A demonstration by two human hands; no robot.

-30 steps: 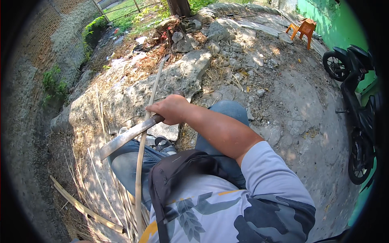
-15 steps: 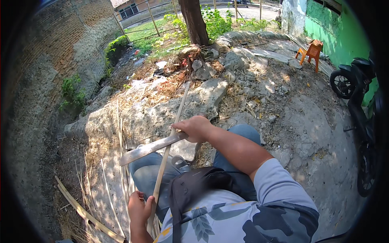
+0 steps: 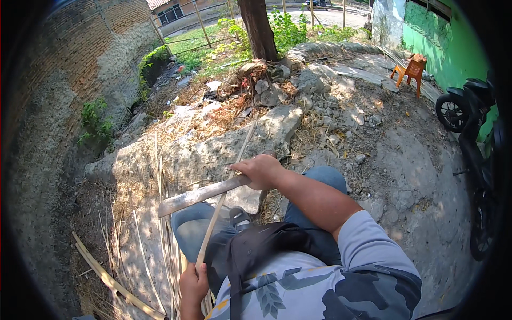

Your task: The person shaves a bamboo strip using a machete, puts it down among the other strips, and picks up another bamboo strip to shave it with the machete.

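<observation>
My right hand point(image 3: 261, 172) is closed round the handle of a machete point(image 3: 197, 198), whose broad, worn blade reaches left above my knee. A long, thin bamboo strip point(image 3: 216, 214) slants from my lower left up past the blade, crossing it close to the right hand. The thumb and forefinger of that hand lie by the strip; whether they pinch it is hard to tell. Low down beside my left thigh, my left hand point(image 3: 193, 282) grips the near end of the strip, with the thumb along it.
Several cut strips point(image 3: 161, 213) lie on the ground at my left, beside a thicker split bamboo piece point(image 3: 114, 282). A rough concrete slab point(image 3: 224, 154) runs ahead of my knees. Farther off stand a tree trunk point(image 3: 257, 29), an orange chair point(image 3: 412, 70) and a motorbike point(image 3: 472, 133).
My left hand has shifted slightly to the right and down, drawing the strip's far end toward me. The right hand and machete have barely moved.
</observation>
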